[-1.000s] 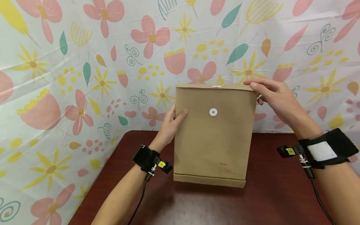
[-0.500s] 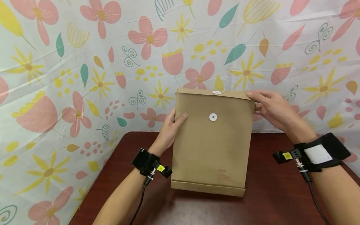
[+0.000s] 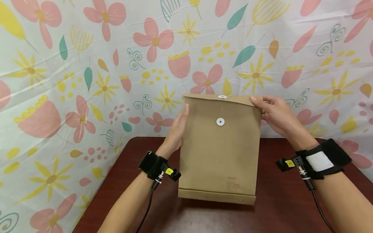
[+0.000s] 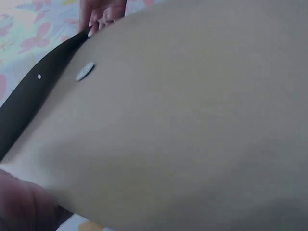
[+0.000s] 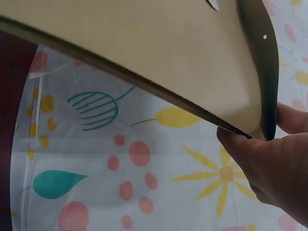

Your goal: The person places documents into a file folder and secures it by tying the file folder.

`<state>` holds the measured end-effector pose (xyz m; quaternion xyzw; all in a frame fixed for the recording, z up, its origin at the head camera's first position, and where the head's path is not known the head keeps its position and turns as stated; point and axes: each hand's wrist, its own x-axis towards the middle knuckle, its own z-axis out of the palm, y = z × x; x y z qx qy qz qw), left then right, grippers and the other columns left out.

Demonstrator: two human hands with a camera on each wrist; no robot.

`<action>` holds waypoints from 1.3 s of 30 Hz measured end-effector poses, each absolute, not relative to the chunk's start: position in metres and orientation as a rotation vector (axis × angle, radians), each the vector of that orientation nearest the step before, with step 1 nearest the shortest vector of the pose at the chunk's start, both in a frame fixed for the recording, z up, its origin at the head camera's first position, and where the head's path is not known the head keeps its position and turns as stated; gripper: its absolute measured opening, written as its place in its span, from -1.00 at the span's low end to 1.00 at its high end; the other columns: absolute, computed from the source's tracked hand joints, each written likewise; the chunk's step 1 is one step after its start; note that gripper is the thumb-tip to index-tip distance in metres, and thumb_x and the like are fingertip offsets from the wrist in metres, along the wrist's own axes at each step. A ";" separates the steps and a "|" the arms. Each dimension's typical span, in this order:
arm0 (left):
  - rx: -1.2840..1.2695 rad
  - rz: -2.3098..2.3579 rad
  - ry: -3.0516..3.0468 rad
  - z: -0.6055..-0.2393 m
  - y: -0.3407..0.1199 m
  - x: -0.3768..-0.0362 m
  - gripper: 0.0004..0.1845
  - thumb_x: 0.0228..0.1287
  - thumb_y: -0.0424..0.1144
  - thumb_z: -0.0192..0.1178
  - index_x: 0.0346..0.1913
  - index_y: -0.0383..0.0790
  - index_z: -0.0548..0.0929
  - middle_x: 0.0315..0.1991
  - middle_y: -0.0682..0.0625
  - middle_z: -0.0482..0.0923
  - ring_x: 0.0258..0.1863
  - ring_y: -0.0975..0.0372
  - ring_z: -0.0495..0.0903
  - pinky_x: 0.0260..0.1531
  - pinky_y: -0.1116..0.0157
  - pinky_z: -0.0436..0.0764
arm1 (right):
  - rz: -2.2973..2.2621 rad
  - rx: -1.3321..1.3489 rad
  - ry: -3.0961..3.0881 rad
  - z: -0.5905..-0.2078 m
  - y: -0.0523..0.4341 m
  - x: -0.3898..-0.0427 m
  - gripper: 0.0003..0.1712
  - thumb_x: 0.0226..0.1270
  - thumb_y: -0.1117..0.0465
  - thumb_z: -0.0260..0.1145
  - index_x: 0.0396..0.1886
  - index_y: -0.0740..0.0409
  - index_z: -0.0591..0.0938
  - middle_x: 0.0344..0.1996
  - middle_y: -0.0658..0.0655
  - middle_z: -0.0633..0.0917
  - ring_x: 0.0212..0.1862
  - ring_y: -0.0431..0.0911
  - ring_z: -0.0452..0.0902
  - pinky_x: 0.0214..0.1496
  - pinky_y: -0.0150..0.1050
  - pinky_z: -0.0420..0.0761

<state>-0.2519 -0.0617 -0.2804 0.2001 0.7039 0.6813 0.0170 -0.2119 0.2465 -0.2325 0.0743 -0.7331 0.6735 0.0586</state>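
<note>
A brown kraft paper document envelope (image 3: pixel 218 149) is held up facing me, leaning slightly. My left hand (image 3: pixel 176 131) grips its left edge near the top, thumb along the front edge and the other fingers mostly hidden behind. At the top right corner my right hand (image 3: pixel 275 113) pinches the end of the narrow flap (image 3: pixel 201 96), which stands out from the body, as the right wrist view shows. One white button disc (image 3: pixel 220 121) sits on the envelope's front. A second white disc (image 3: pixel 222 96) with a short string is on the flap. Small red print marks the lower right.
Beneath the envelope lies a dark red-brown table (image 3: pixel 140 207); whether the lower edge touches it, I cannot tell. A floral curtain (image 3: pixel 96 64) hangs behind and to the left. Both wrists wear black camera straps (image 3: pixel 323 159) with trailing cables.
The envelope has come down slightly. My right hand moved down and left, its thumb now on the flap's front. My left thumb has shifted up and outward to the envelope's edge.
</note>
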 end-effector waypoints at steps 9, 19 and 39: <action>0.643 2.265 2.174 -0.265 -0.055 -0.254 -0.43 0.54 0.16 -0.13 0.36 -0.15 0.34 0.15 -0.06 0.48 0.12 0.20 0.50 0.21 0.20 0.42 | 1.974 0.269 -2.208 -0.230 0.242 -0.213 -0.63 0.41 -0.01 0.28 -0.04 0.19 0.56 -0.26 -0.10 0.67 -0.25 -0.21 0.54 -0.24 -0.39 0.54; 0.836 2.286 2.207 -0.261 -0.058 -0.253 -0.69 0.57 -0.09 -0.04 0.22 -0.10 0.45 -0.28 0.01 0.57 -0.39 0.24 0.63 -0.33 0.28 0.63 | 1.927 0.296 -2.238 -0.226 0.248 -0.210 -0.68 0.39 0.11 0.33 0.03 0.12 0.53 -0.35 -0.10 0.76 -0.31 -0.20 0.62 -0.23 -0.36 0.60; 0.923 1.374 2.396 -0.280 -0.125 -0.252 -0.59 0.36 0.22 0.15 -0.21 -0.09 0.45 -0.42 0.05 0.28 -0.43 0.24 0.29 -0.33 0.26 0.33 | 2.027 0.370 -1.614 -0.227 0.269 -0.195 -0.86 0.24 0.43 0.38 -0.21 0.26 0.71 -0.56 0.05 0.76 -0.64 -0.16 0.68 -0.65 -0.33 0.62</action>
